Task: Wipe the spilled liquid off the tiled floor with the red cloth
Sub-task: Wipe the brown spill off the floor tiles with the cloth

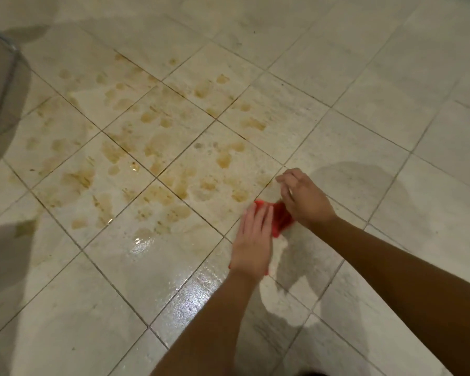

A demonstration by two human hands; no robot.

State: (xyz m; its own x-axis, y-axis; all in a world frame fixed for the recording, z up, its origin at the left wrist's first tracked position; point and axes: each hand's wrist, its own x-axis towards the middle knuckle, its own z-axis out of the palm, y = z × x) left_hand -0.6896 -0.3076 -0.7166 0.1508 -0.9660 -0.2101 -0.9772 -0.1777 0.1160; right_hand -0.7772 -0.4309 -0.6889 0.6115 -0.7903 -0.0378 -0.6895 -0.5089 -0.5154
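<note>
A red cloth (279,219) lies on the pale tiled floor (364,137), mostly covered by my two hands. My left hand (253,241) presses flat on it with straight fingers. My right hand (303,198) is over the cloth's far right part with fingers bent; whether it pinches the cloth is not clear. Brownish spilled liquid (158,142) spreads in many patches and smears over several tiles to the left and beyond the cloth. A clear wet sheen (174,267) glistens on the tiles near my left forearm.
A grey object with a metal edge (3,85) stands at the far left. A grey shape (3,253) sits at the left edge lower down. Dry tiles extend to the right and far side.
</note>
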